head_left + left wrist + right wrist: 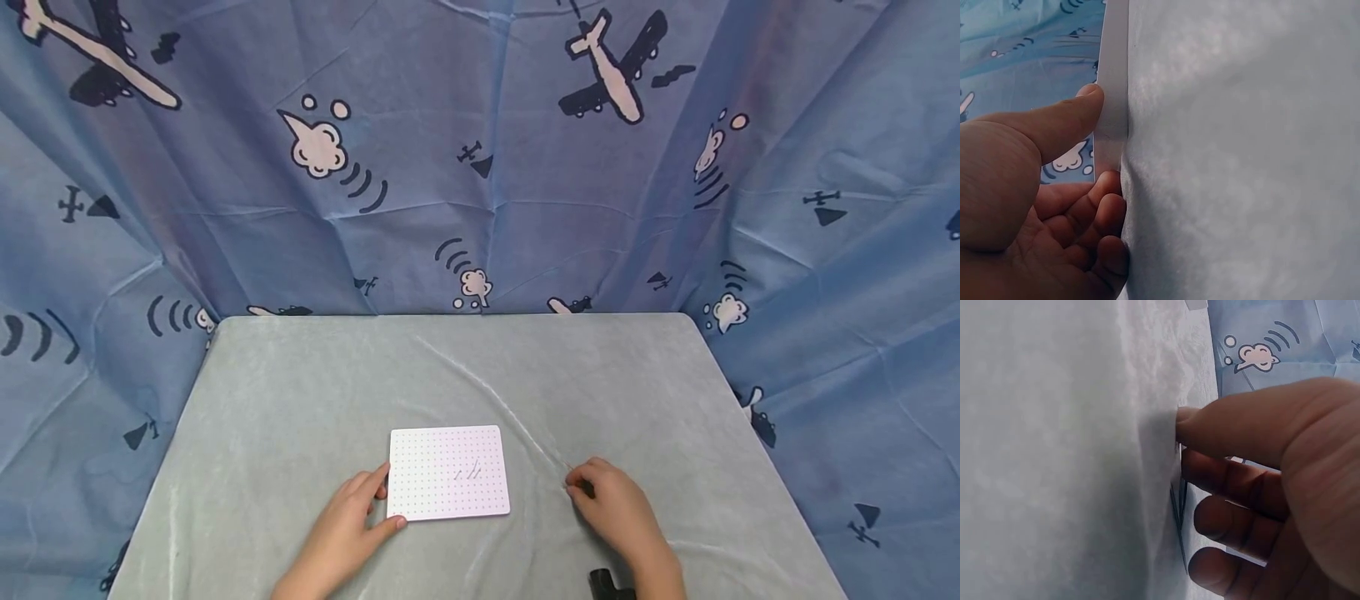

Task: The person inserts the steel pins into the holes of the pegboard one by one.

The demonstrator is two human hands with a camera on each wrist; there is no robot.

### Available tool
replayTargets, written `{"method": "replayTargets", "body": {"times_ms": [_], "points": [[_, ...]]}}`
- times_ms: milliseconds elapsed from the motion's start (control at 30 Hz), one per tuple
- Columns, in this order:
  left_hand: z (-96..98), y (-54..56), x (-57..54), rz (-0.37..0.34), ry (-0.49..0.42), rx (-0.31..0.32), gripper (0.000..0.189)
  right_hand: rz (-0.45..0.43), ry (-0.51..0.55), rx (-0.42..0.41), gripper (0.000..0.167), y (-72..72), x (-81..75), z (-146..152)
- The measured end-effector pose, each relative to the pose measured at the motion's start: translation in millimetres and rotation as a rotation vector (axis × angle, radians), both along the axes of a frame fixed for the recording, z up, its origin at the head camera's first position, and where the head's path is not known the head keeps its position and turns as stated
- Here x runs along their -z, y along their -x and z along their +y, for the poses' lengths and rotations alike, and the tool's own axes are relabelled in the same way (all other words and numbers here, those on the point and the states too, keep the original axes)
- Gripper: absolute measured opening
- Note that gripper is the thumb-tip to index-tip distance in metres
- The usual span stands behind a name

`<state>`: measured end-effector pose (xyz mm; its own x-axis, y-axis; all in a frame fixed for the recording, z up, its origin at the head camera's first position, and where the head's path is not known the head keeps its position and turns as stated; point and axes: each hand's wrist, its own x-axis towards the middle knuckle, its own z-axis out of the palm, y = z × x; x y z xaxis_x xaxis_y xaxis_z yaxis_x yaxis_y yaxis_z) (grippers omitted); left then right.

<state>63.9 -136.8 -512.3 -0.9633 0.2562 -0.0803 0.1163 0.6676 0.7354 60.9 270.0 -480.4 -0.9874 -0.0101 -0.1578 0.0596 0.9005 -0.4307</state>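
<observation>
Black device: juts in at the bottom edge, nearest the lens, just beside the right forearm; the black device is cut off by the frame, its kind impossible to tell.

Right hand: thumb and forefinger of the right hand are drawn narrowly together, low over the cloth to the right of the board, the other fingers curled.

Dark slivers: slender dark slivers show by the fingertips in the right wrist view; whether the fingers grip one cannot be told.

Left hand: curled, the left hand holds the board's near left corner, its thumb at the near edge and forefinger at the left side.

White board: flat on the table in front of the person, left of the right hand, lies a white board dotted with rows of small marks.

Board marks: three short dark strokes sit on its right half, too small to identify.

Table: pale grey cloth, creased in a long diagonal fold, covers the top.

Backdrop: blue curtain printed with airplanes and puffs of cloud hangs behind and at both sides.
</observation>
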Motion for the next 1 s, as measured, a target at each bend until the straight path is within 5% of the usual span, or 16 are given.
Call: {"method": "replayTargets", "body": {"times_ms": [433,1000], "points": [[-0.5,-0.8,1.2,0.002,0.002,-0.005,0.079,-0.035,-0.061,-0.047,0.019,-3.8,-4.9,-0.7],[0.0,-0.4,1.4,0.009,0.007,-0.003,0.079,0.043,-0.016,-0.009,0.019,-3.4,-10.2,6.4]]}}
